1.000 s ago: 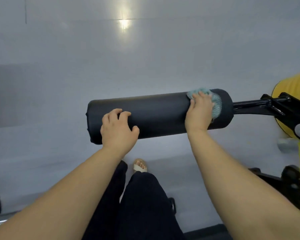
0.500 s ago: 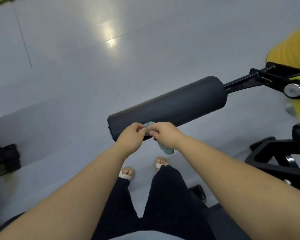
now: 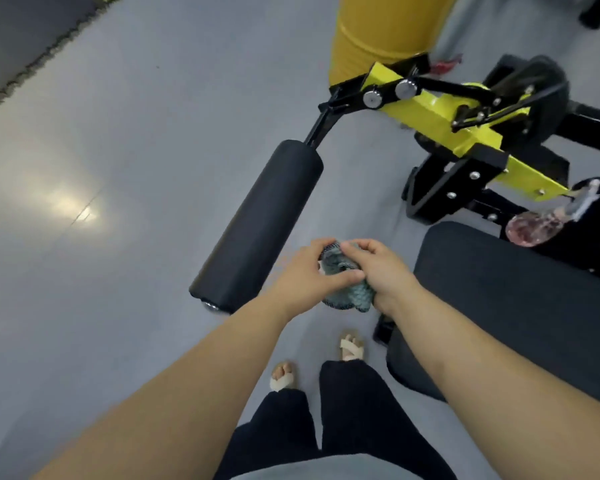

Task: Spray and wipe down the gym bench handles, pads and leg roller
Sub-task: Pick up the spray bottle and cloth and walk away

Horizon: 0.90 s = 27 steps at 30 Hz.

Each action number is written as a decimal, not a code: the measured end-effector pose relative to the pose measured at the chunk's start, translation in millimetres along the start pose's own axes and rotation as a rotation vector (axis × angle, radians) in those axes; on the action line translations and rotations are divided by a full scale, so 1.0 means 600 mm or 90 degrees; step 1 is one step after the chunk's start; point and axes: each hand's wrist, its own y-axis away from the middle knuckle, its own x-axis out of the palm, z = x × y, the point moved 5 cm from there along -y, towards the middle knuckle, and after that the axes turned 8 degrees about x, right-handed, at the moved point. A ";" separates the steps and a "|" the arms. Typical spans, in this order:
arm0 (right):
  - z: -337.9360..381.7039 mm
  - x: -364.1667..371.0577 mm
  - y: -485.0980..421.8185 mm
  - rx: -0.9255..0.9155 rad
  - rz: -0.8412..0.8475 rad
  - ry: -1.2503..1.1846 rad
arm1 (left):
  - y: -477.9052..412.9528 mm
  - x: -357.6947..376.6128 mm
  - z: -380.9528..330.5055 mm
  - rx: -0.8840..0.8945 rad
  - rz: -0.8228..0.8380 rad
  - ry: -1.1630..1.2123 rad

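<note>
Cloth (image 3: 350, 295) between left hand (image 3: 303, 277), right hand (image 3: 383, 271)

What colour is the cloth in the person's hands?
The cloth is teal, a muted blue-green; the head view shows it best.

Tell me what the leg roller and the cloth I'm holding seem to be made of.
The leg roller: probably vinyl-skinned padding, smooth matte black with faint sheen. The cloth: likely microfibre or chenille, teal with nubby tufts; blur leaves it open.
</note>
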 end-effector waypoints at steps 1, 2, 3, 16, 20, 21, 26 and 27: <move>-0.003 -0.034 0.022 0.018 -0.029 -0.062 | -0.006 0.033 -0.018 0.015 0.026 -0.003; -0.003 -0.054 0.036 0.038 -0.041 -0.110 | -0.010 0.054 -0.030 0.028 0.039 -0.002; -0.005 -0.086 0.055 0.049 -0.059 -0.154 | -0.016 0.083 -0.044 0.036 0.057 -0.012; -0.031 -0.494 0.138 -0.057 -0.148 -0.344 | -0.135 0.476 -0.159 0.042 0.099 -0.028; -0.017 -0.631 0.096 -0.051 -0.237 -0.173 | -0.184 0.558 -0.164 -0.039 -0.025 0.065; -0.011 -0.667 0.078 -0.041 -0.250 -0.146 | -0.203 0.575 -0.165 -0.063 -0.052 0.095; 0.033 -0.767 -0.017 0.035 -0.267 0.044 | -0.264 0.587 -0.182 -0.130 -0.142 0.205; 0.045 -0.776 -0.036 0.043 -0.271 0.075 | -0.272 0.586 -0.184 -0.139 -0.147 0.217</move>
